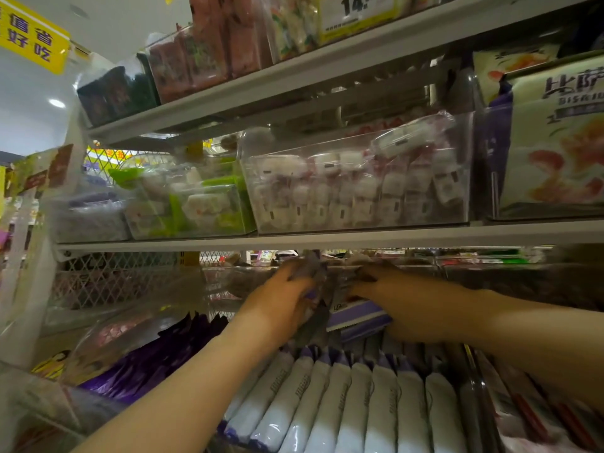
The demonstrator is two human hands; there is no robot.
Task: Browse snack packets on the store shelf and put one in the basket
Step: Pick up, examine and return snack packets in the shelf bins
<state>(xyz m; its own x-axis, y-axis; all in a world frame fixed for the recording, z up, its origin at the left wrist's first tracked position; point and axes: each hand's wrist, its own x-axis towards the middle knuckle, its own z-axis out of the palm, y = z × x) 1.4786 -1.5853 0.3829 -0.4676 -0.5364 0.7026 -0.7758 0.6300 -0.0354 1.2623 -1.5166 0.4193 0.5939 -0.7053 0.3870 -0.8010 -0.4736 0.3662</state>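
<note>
Seemingly, packet [356,317] between left hand [281,302], right hand [397,297]

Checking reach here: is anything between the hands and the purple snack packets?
Nothing visible. The left hand grips a dark purple packet, and the right hand holds a purple-and-white packet. The basket is out of view.

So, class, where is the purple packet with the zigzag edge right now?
In the head view, the purple packet lies mid-frame, partly under the right hand, right of the left hand and above the row of white packets.
</note>
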